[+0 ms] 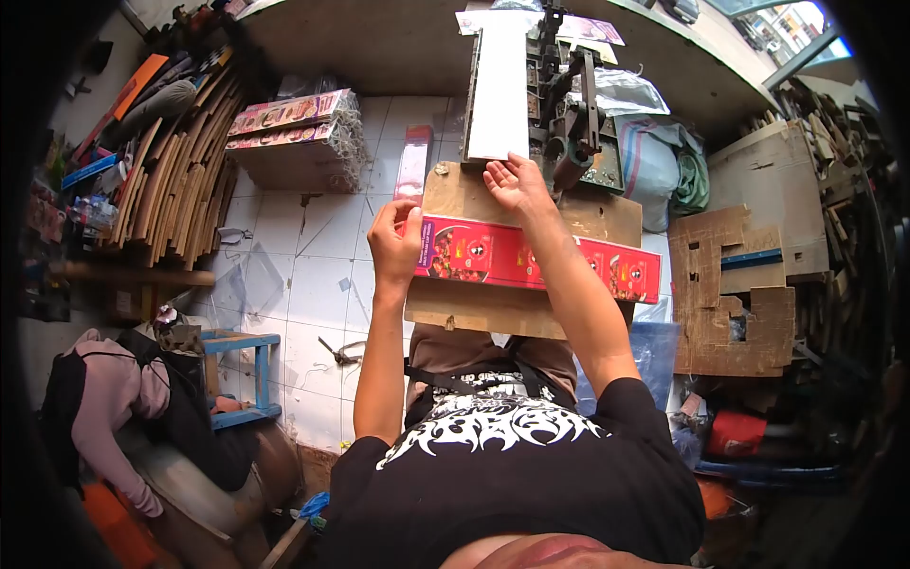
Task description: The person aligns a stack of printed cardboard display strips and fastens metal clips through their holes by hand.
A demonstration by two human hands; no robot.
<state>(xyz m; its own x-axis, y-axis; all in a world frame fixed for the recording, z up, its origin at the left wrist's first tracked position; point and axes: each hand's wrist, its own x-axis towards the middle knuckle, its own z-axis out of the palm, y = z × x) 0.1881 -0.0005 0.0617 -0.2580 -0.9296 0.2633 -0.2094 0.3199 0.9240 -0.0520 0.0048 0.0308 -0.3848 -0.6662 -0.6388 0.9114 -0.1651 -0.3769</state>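
A long red printed strip [502, 254] lies across the cardboard-topped work surface [483, 308]. My left hand [396, 237] is at the strip's left end, its fingers curled; what they hold, if anything, is hidden. Near the lower end of a long white sheet [502, 85] is my right hand [515, 182], palm turned up and fingers loosely spread, with nothing visibly gripped. The sheet lies on a narrow bed beside a dark metal machine [573, 123]. Another reddish strip [413, 163] extends beyond my left hand.
Stacked printed strips [294, 137] stand on the tiled floor at the upper left, near wooden slats [175, 180]. A blue frame [261, 375] is at lower left. White sacks [649, 156] and cut cardboard [730, 313] lie to the right.
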